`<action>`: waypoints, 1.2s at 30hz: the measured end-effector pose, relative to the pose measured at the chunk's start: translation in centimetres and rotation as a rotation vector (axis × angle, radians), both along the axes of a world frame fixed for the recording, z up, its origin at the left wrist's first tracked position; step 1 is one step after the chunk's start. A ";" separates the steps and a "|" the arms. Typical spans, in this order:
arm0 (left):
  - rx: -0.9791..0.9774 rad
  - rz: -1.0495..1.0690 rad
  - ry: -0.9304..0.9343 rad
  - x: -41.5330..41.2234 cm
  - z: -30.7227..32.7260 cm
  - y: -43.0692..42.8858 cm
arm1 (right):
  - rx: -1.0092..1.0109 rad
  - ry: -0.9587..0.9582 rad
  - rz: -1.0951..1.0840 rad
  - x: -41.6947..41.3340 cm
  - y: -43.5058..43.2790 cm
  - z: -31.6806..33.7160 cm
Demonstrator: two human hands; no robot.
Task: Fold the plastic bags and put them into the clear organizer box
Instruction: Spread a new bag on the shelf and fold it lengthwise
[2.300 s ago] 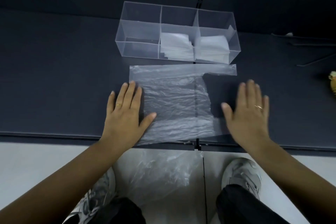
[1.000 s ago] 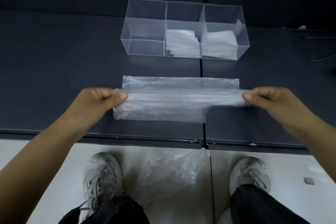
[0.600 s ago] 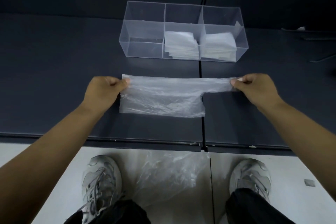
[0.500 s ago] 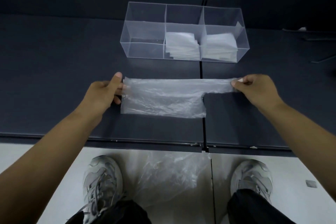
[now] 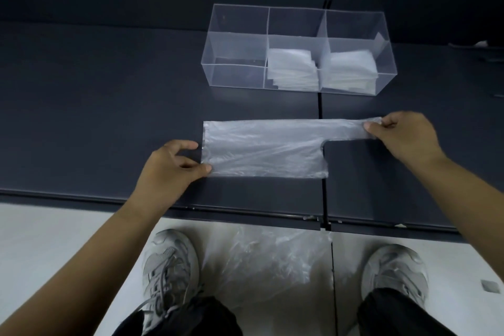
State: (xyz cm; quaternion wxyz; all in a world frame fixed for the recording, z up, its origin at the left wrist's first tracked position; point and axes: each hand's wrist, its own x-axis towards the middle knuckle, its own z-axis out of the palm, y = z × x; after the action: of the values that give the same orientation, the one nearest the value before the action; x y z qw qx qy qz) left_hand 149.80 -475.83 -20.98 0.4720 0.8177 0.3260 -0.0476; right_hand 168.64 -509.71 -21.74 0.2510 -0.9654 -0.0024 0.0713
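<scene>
Thin translucent plastic bag (image 5: 261, 150) flat on dark table (image 5: 109, 123), between front edge and clear three-compartment organizer box (image 5: 234, 73). Right hand (image 5: 403, 139) pinches handle strip so band lies taut. Left hand (image 5: 174, 166) pinches near-left corner; we judge, ready for next lengthwise fold.

**Tally by the table (image 5: 109, 117)**

One clear organizer box (image 5: 234, 46), three compartments. Two stacks of folded bags: middle stack (image 5: 293, 68), right stack (image 5: 351, 65). One plastic bag (image 5: 261, 150) spread flat. One loose plastic heap (image 5: 267, 262). Two hands: left hand (image 5: 169, 169), right hand (image 5: 403, 139).
</scene>
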 end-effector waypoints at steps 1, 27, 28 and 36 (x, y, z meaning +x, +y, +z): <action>0.041 -0.011 0.008 -0.2 0.0 0.0 | -0.003 -0.003 -0.007 0.0 0.0 0.0; 0.864 -0.706 -0.047 1.9 -3.3 -3.7 | -0.358 -0.143 0.731 -8.9 9.3 -2.6; 0.871 -0.687 -0.022 1.7 -3.3 -3.0 | -0.369 -0.137 0.719 -8.6 8.4 -2.6; 0.805 -0.497 -0.037 0.5 -2.1 0.2 | -0.038 -0.152 0.616 -7.5 3.1 -0.9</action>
State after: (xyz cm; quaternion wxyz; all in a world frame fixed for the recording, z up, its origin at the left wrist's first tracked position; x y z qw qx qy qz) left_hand 150.29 -475.60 -23.08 0.0974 0.9896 0.1045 -0.0143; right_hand 161.19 -506.65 -22.67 0.1986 -0.9263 -0.3120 0.0716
